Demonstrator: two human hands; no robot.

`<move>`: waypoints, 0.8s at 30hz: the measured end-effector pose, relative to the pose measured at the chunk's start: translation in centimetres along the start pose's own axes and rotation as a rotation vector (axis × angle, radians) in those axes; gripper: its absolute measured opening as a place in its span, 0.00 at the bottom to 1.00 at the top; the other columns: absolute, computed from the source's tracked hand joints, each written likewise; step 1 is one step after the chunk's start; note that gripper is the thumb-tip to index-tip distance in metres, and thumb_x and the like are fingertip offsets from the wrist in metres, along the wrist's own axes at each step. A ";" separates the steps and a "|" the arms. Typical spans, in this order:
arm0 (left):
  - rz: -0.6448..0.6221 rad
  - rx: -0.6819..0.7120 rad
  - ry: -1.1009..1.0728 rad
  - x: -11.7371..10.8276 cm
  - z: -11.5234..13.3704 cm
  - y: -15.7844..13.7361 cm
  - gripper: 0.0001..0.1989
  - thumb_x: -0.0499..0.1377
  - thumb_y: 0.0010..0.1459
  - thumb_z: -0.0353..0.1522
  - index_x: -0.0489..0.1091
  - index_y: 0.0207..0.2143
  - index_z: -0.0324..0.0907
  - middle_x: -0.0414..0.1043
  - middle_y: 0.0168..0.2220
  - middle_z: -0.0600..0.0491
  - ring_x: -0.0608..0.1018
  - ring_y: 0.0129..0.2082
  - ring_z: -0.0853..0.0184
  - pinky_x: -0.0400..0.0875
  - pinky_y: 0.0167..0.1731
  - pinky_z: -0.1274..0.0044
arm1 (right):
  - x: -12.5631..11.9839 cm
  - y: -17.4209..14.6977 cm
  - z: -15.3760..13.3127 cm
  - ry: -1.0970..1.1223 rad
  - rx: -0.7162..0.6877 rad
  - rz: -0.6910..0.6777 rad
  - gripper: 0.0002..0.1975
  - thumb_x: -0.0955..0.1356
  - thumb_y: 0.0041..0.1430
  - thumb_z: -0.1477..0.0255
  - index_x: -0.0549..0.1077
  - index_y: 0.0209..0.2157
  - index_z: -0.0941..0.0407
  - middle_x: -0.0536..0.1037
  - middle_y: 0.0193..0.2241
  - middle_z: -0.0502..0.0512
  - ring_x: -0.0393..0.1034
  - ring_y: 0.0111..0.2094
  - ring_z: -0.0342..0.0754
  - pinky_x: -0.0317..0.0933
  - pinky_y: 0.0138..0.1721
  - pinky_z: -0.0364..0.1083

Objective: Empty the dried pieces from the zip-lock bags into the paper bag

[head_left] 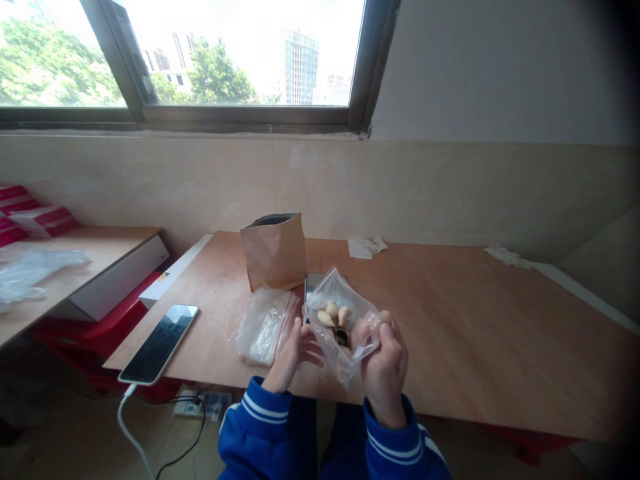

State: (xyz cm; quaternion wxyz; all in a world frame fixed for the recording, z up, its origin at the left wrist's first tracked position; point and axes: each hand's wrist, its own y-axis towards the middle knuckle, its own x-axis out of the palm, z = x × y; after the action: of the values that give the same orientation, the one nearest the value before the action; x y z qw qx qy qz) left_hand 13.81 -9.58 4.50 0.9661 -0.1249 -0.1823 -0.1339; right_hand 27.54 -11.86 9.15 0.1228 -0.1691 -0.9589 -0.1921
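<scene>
My right hand (384, 363) grips the edge of a small clear plastic bag (336, 295) holding several pale nuts (333, 313) and something dark. My left hand (293, 353) touches the same bag's lower left side with its fingers spread along it. The bag is held just above the near edge of the wooden table (475, 333). Both arms wear blue sleeves with white stripes.
A pile of empty clear zip bags (265, 325) lies left of my hands. A brown paper pouch (275, 250) stands open behind it, with a phone (311, 285) beside it. Another phone (160, 342) on a white cable lies at the table's left corner. Crumpled tissues (367, 247) lie at the back.
</scene>
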 end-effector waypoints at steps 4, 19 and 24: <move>0.031 0.107 -0.285 2.4 -0.9 0.4 0.27 0.51 0.56 0.52 0.71 0.44 0.41 0.76 0.35 0.49 0.77 0.37 0.61 0.72 0.36 0.73 | 0.3 0.0 0.1 -0.081 0.068 -0.244 0.17 0.56 0.64 0.63 0.56 0.21 0.53 0.60 0.17 0.45 0.55 0.18 0.41 0.55 0.20 0.41; 0.377 0.167 -0.320 -1.5 2.0 0.2 0.23 0.54 0.58 0.44 0.72 0.46 0.35 0.79 0.38 0.46 0.79 0.38 0.61 0.73 0.39 0.73 | 1.8 0.7 -0.1 -0.456 -0.137 -0.476 0.11 0.57 0.64 0.72 0.68 0.43 0.54 0.72 0.41 0.55 0.69 0.42 0.47 0.64 0.42 0.46; 0.370 0.267 -0.342 -3.2 1.7 2.0 0.22 0.55 0.57 0.42 0.71 0.48 0.36 0.77 0.44 0.46 0.77 0.45 0.58 0.69 0.48 0.69 | 3.4 3.0 0.5 -0.532 -0.211 -0.563 0.16 0.57 0.62 0.79 0.72 0.42 0.53 0.74 0.38 0.54 0.69 0.41 0.48 0.63 0.44 0.47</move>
State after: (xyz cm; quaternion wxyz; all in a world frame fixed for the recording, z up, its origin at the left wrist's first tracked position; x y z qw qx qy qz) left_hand 10.95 -6.55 4.44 0.9373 -0.0485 -0.3326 0.0927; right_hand 25.46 -8.09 10.68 -0.2051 0.0446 -0.9411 -0.2652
